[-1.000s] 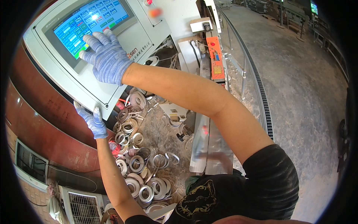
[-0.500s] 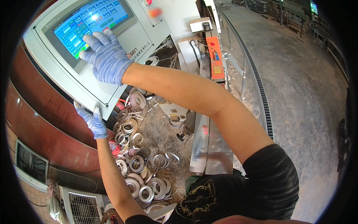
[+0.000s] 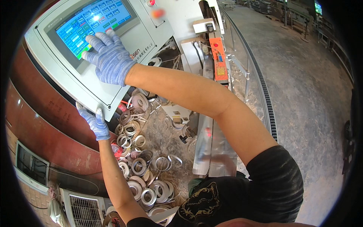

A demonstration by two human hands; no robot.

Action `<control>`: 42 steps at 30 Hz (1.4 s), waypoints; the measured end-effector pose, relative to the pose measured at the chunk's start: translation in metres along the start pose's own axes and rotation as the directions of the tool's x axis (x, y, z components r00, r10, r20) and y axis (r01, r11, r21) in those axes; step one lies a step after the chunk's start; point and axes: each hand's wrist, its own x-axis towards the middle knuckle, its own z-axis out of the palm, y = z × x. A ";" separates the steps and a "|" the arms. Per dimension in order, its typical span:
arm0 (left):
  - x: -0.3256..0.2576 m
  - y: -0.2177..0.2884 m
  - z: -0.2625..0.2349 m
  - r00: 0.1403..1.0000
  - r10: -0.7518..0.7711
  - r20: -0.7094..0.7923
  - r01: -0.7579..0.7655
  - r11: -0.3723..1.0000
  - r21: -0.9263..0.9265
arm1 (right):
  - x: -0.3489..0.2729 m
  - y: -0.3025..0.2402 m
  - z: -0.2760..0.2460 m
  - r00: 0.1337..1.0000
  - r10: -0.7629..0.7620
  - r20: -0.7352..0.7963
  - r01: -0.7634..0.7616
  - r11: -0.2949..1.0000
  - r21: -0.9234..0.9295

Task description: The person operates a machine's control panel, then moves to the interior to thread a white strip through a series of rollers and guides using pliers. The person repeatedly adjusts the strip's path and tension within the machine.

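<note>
A pale grey control panel point(image 3: 143, 36) with a lit blue touchscreen point(image 3: 75, 32) fills the upper left. My right hand point(image 3: 111, 62), in a blue-white knit glove, reaches across to it. Its fingers are spread over the lower part of the screen, with the fingertips at or just above the glass; actual contact is hard to tell. Below, my gloved left hand point(image 3: 96, 123) rests against the panel's lower edge, thumb and fingers apart. Part of that hand's fingers is hidden around the edge.
Several rolls of edge banding point(image 3: 147, 195) lie heaped on the dusty floor under the panel. An orange machine part point(image 3: 218, 56) with a red button stands right of the panel, beside a long metal rail point(image 3: 261, 79). Dark red curved metal point(image 3: 56, 140) lies at left, above a grille point(image 3: 84, 212).
Both hands hold nearly the same place at the panel. The whole view has shifted very slightly.
</note>
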 end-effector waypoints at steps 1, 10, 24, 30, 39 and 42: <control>0.000 0.000 0.000 1.000 -0.004 -0.002 0.004 1.000 -0.009 | 0.000 0.000 0.000 1.000 0.000 0.000 0.000 1.000 -0.004; 0.001 -0.005 -0.002 1.000 0.026 0.012 -0.026 0.999 0.023 | 0.000 -0.002 -0.002 0.998 0.027 -0.051 -0.026 0.999 0.021; 0.000 -0.007 -0.004 0.998 0.051 0.022 -0.053 0.995 0.081 | 0.000 0.000 0.000 1.000 0.005 -0.019 -0.004 1.000 0.023; -0.001 -0.009 -0.005 0.997 0.079 0.022 -0.081 0.992 0.096 | 0.000 -0.002 -0.002 0.999 0.020 -0.046 -0.020 1.000 0.005; -0.001 -0.005 -0.003 0.996 0.084 0.027 -0.086 0.991 0.103 | 0.000 0.001 0.000 1.000 -0.005 0.015 0.005 1.000 0.017; 0.000 -0.005 -0.003 0.996 0.086 0.026 -0.088 0.991 0.102 | 0.000 0.001 0.000 1.000 -0.002 0.023 0.002 1.000 0.019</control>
